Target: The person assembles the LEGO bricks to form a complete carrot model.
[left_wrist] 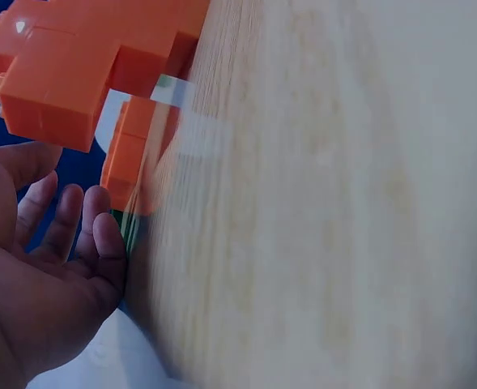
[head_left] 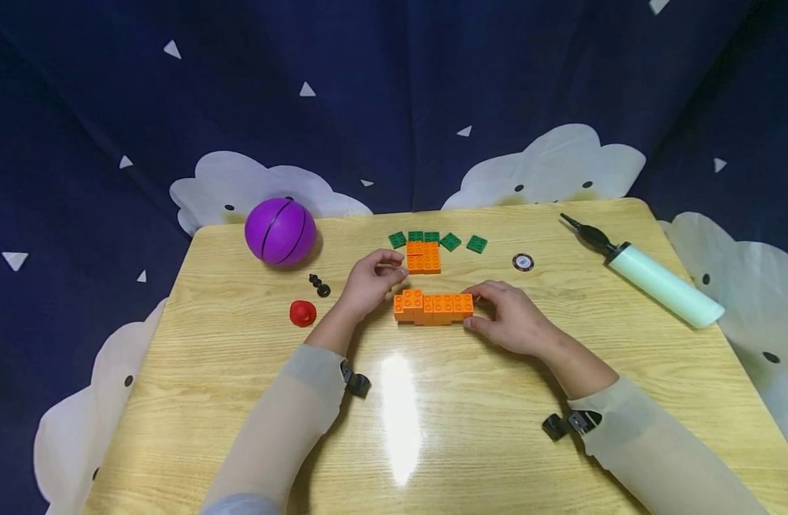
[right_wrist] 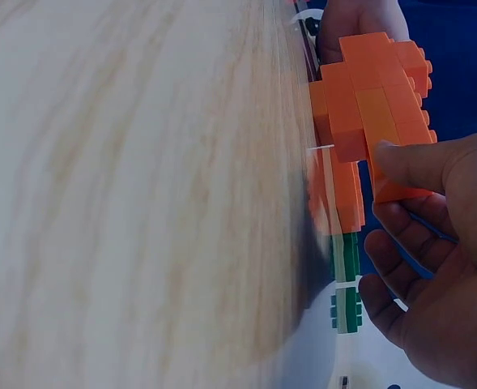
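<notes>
An orange toy-brick build, a long bar with a raised step toward its left end, is at the middle of the table. My right hand grips its right end; in the right wrist view the thumb lies along one face with fingers at the opposite side. Just off the build's left end is my left hand, fingers loosely bent and nothing between them. Its thumb is close by the orange bricks in the left wrist view. Behind the build lie more orange bricks, set side by side.
Several small green bricks line the back. To the left are a purple ball, a black chess-pawn-like piece and a small red hat-shaped piece. A round chip and a hand pump lie at right.
</notes>
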Available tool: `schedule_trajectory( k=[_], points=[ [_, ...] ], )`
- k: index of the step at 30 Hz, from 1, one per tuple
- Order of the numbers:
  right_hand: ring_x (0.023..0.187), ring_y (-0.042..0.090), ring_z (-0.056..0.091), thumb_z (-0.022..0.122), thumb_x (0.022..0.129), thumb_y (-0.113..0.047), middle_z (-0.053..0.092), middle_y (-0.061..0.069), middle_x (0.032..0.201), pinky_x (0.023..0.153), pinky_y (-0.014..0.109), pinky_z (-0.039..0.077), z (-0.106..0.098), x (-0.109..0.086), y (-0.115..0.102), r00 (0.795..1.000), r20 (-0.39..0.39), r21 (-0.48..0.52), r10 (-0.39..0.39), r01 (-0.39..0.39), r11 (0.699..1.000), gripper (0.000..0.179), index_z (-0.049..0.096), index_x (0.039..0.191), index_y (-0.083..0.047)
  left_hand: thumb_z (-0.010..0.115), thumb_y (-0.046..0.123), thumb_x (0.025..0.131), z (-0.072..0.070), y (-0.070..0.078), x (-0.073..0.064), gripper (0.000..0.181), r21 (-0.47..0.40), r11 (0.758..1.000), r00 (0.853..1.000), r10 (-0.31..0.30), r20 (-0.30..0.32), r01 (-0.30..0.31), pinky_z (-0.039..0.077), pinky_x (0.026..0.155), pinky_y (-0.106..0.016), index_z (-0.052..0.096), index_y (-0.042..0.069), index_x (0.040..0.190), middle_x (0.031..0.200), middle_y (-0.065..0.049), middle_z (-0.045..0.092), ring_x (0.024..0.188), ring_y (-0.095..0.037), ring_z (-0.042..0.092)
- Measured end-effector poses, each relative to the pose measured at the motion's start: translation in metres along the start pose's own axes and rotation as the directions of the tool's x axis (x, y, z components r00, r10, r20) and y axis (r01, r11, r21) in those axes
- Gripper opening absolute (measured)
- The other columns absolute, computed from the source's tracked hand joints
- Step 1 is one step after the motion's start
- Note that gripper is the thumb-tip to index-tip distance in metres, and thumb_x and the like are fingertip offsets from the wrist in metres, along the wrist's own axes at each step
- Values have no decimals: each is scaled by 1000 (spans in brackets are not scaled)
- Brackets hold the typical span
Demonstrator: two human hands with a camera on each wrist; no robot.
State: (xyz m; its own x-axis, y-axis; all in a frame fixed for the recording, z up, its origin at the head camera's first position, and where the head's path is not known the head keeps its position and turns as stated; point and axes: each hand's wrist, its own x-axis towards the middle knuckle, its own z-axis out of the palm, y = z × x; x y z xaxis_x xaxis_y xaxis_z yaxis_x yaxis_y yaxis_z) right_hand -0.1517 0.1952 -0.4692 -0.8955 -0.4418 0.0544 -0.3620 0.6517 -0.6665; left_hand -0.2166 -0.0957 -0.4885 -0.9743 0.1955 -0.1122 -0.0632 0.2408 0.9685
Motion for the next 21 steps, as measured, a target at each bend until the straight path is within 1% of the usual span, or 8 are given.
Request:
schedule_trajectory(
  k=[1,4,6,10,13,16,19,21],
  points=[
    [119,29,61,80,91,-22,68,8,128,102,51,49,0,0,0,1000,0,0,0,0,1000,46,66,132,-6,75,19,97,0,0,1,31,9,1000,1000,-2,-1,2,49,62,-30,67,10,126,118,-5,67,99,-24,64],
    [118,29,61,80,91,-21,68,8,128,102,51,49,0,0,0,1000,2,-4,1,-1,1000,46,65,132,-6,76,17,96,2,1,4,32,34,999,1000,-7,6,7,50,63,-30,68,11,126,122,-5,66,103,-22,66],
    [119,29,61,80,91,-21,68,8,128,102,51,49,1,1,0,1000,5,-4,1,-1,1000,46,65,132,-6,76,16,96,2,1,7,33,56,998,1000,-3,13,2,53,68,-31,67,11,127,124,-6,65,105,-23,67],
    [120,29,61,81,91,-21,68,8,128,104,51,48,0,1,0,1000,9,-4,2,-2,1000,46,65,132,-7,77,13,95,3,1,12,37,135,991,1000,9,19,-12,56,81,-35,67,12,130,127,-7,64,102,-24,67],
    [120,29,61,81,91,-21,68,8,127,104,51,48,-1,2,-1,1000,11,-3,5,-5,1000,46,66,132,-7,78,15,94,3,1,15,40,219,975,1000,21,10,-23,54,86,-38,67,14,132,126,-7,63,100,-23,63],
    [119,29,62,81,91,-21,67,7,127,103,51,49,-1,2,-1,1000,13,-2,8,-8,1000,45,66,132,-7,79,17,93,3,0,19,41,297,954,999,39,-5,-36,51,88,-38,69,16,132,123,-6,63,98,-23,58],
    [118,29,62,80,91,-21,67,7,127,103,51,49,-1,2,-2,1000,16,-1,11,-11,1000,45,66,132,-7,80,19,92,3,-2,22,42,347,937,999,48,-16,-40,50,88,-39,70,18,132,120,-6,64,98,-23,57],
    [118,29,62,81,91,-21,67,7,127,103,51,49,-1,2,-2,1000,16,-3,14,-14,1000,45,66,132,-7,81,20,91,4,-3,23,42,369,929,999,44,-18,-34,50,90,-39,71,19,132,120,-5,65,100,-23,58]
  ],
)
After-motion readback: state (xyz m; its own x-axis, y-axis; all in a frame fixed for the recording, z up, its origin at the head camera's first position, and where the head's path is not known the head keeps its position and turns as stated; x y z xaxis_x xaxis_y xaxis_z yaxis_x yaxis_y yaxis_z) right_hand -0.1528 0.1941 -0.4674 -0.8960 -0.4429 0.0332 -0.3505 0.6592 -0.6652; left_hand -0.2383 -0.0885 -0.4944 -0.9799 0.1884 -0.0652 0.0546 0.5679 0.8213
